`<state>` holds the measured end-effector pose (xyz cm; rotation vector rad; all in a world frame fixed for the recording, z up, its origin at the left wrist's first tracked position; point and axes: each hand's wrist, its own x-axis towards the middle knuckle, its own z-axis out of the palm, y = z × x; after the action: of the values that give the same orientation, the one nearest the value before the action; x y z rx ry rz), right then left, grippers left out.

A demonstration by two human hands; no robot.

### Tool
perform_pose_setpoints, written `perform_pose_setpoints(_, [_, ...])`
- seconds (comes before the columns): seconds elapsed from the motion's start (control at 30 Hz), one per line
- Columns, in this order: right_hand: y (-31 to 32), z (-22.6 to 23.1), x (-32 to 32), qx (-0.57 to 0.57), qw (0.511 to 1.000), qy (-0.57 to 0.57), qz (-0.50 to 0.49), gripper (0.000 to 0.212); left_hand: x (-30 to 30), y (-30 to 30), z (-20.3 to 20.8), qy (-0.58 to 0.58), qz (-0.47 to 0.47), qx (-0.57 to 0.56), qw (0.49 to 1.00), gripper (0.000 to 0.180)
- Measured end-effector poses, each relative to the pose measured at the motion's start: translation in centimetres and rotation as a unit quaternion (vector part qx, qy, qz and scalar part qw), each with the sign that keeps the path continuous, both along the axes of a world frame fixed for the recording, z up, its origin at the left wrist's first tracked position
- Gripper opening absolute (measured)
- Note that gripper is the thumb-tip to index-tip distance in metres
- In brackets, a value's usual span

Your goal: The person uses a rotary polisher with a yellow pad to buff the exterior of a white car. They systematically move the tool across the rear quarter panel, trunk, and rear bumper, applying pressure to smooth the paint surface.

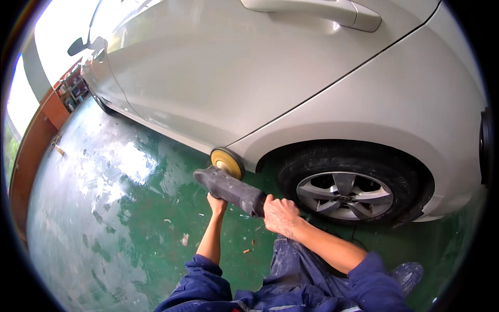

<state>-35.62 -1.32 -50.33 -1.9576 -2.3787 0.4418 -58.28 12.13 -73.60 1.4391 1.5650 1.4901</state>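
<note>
Both my hands are on a dark grey car polisher (231, 190) with a round yellow pad (227, 164). My left hand (216, 204) grips it from below, near the head, with the fingers mostly hidden under the body. Around the rear end my right hand (281, 215) is closed. The pad is tilted against the lower edge of a silver-beige car (197, 78), where the door meets the rear panel just ahead of the wheel arch. Whether the pad spins cannot be made out.
Right of the polisher is the rear wheel (344, 195) with its black tyre. A green, patchy floor (161, 208) carries scraps of debris. Along the far left runs a brown low wall (31, 151), with a shelf of items (73, 93) behind. The door handle (317, 11) juts out above.
</note>
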Motion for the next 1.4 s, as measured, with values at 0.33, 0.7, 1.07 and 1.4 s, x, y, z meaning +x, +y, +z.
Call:
perform_pose_setpoints(0.33, [-9.9, 7.9, 8.1, 0.054, 0.993, -0.001, -0.1, 0.035, 9.3, -6.2, 12.2, -0.073, -0.07, 0.088, 0.991, 0.014])
perform_pose_setpoints(0.7, [-19.0, 10.0, 20.3, 0.236, 0.956, 0.087, -0.151, 0.06, 18.4, -13.0, 26.9, 0.097, -0.169, 0.249, 0.949, 0.023])
perform_pose_setpoints(1.07, [-23.0, 1.1, 27.1, 0.303, 0.924, 0.146, -0.18, 0.05, 27.1, -19.6, 36.1, 0.334, -0.292, 0.342, 0.828, 0.02])
perform_pose_setpoints(1.4, [-24.3, -7.3, 28.3, 0.348, 0.816, 0.398, -0.233, 0.045, 32.9, -22.9, 38.0, 0.437, -0.338, 0.357, 0.754, 0.016])
